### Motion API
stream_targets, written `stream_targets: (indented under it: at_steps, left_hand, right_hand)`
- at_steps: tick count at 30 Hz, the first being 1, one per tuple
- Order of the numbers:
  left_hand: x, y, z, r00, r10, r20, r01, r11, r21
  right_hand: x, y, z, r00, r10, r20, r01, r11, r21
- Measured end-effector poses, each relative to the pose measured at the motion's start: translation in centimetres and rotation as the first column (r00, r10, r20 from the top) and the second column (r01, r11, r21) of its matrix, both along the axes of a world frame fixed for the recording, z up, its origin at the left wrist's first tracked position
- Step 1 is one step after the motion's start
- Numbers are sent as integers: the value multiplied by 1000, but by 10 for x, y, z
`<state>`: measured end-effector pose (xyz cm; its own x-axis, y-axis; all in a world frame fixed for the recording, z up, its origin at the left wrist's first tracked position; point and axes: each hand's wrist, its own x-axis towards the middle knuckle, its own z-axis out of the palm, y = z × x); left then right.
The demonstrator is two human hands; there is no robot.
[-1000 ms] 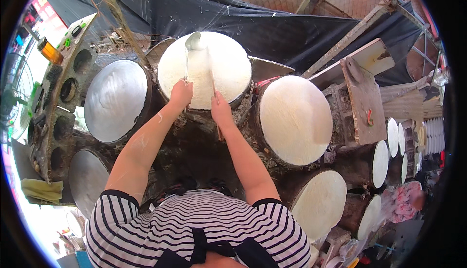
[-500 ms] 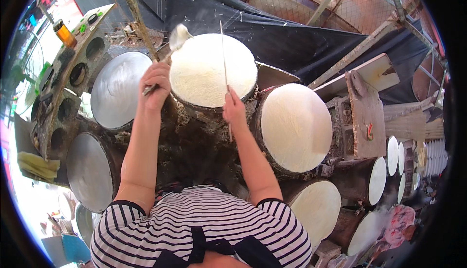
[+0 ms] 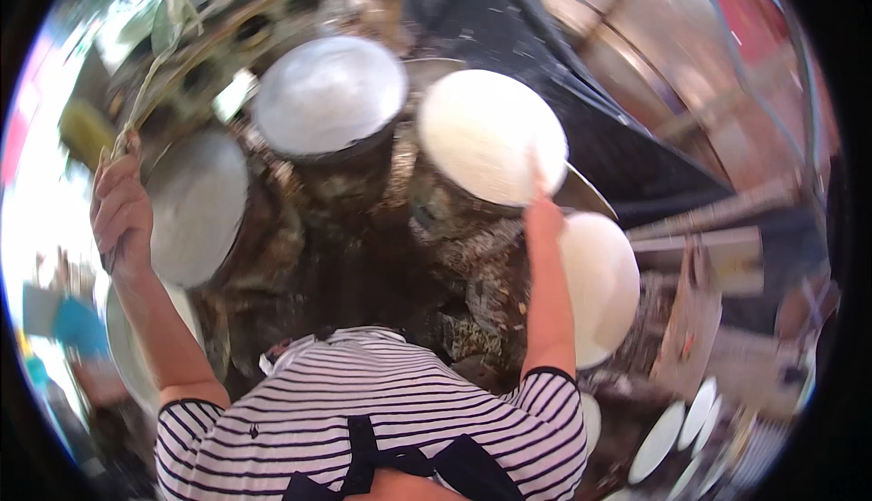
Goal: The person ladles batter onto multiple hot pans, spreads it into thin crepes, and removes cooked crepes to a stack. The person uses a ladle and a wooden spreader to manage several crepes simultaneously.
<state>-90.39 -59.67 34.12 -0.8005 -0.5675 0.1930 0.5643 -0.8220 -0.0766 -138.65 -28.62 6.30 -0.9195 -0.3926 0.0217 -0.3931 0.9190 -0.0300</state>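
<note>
Raised at the far left, my left hand (image 3: 123, 206) is wrapped round the handle of a long ladle (image 3: 173, 24), whose pale, dripping-looking head points up and away from me. My right hand (image 3: 543, 215) is closed at the near right edge of a round griddle coated in white batter (image 3: 481, 128). A thin stick shows in it in the earlier frame; now it is only a faint smear. Left of that griddle are a bare grey griddle (image 3: 331, 92) and another bare griddle (image 3: 195, 210). A second white-coated griddle (image 3: 599, 292) lies beside my right forearm.
Black sheeting (image 3: 590, 101) hangs behind the griddles. A long slab with round holes (image 3: 254, 29) runs along the back left. A wooden board (image 3: 686, 328) stands at the right, with several white discs (image 3: 658, 442) lower down. Another round pan (image 3: 150, 337) sits under my left forearm.
The view has turned left, so the griddles sit further right. My left hand has swung left with the ladle, away from the coated griddle. My right hand stays near that griddle's edge.
</note>
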Motion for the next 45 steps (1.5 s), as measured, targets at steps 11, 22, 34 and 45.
stream_targets:
  at_steps: [11,22,34,45]
  left_hand:
    - [322,56,-182,499,419,759,-537,836,-109]
    - [432,20,-392,-292,-32,956,-303,951,-61]
    - [428,-8,-478,-249,-4,968,-157,987,-36]
    - [432,-2,-366,741,345,576,-615,692,377]
  right_hand:
    - [366,-215,32,29,727,686,-57,686,-725]
    - [674,-420,-63,-217,888,405,-941,-300,154]
    - [708,-432,-49,-76,819,569,-942,-246,229]
    - [656,-436,30,-225,791,569,-953,-300,40]
